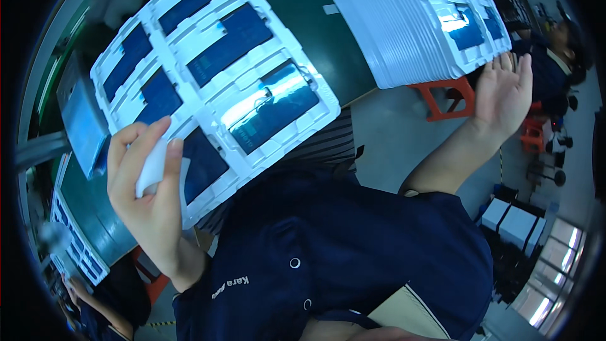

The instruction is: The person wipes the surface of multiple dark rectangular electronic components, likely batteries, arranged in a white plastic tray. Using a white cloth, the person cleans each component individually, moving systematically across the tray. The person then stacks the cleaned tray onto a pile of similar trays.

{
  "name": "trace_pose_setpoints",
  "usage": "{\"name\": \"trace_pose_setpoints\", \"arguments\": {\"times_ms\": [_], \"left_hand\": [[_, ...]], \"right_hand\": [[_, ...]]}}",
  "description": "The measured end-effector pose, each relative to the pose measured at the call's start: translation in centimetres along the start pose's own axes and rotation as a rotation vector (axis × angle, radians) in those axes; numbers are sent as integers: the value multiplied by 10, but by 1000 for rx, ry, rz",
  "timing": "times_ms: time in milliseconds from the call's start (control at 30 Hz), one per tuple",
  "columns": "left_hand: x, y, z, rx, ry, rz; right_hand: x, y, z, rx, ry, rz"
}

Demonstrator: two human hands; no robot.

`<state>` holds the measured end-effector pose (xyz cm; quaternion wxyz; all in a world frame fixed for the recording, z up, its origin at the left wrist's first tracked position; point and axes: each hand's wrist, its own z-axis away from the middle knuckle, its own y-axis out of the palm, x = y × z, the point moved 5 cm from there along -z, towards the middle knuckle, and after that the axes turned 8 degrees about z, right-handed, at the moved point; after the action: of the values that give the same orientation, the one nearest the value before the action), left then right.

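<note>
Tray [327, 106] holds dark panels [230, 45]; left hand [150, 211] grips white cloth [151, 167] over the tray's near-left part; right hand [502, 98], wide open, is beside tray stack [391, 31], right of the tray.

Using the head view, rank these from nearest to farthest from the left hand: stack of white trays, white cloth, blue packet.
1. White cloth: within the left hand.
2. Blue packet: at the far left, past the fingers.
3. Stack of white trays: upper right.
</note>
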<state>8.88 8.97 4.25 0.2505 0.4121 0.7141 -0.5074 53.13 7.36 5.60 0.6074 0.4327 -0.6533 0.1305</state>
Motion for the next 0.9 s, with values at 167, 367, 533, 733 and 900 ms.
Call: {"name": "trace_pose_setpoints", "arguments": {"times_ms": [167,367,533,733,900], "left_hand": [[0,-1,1,60,-18,27],[5,-4,7,59,-34,116],[4,-18,8,41,-9,119],[11,-33,12,-45,18,157],[13,-44,18,-67,-18,230]], "right_hand": [[15,11,8,-135,-26,-88],[5,-58,-27,-247,147,-679],[-4,-60,-52,-160,356,-515],[-9,-56,-99,248,407,-418],[-7,-64,-111,233,582,-353]]}}
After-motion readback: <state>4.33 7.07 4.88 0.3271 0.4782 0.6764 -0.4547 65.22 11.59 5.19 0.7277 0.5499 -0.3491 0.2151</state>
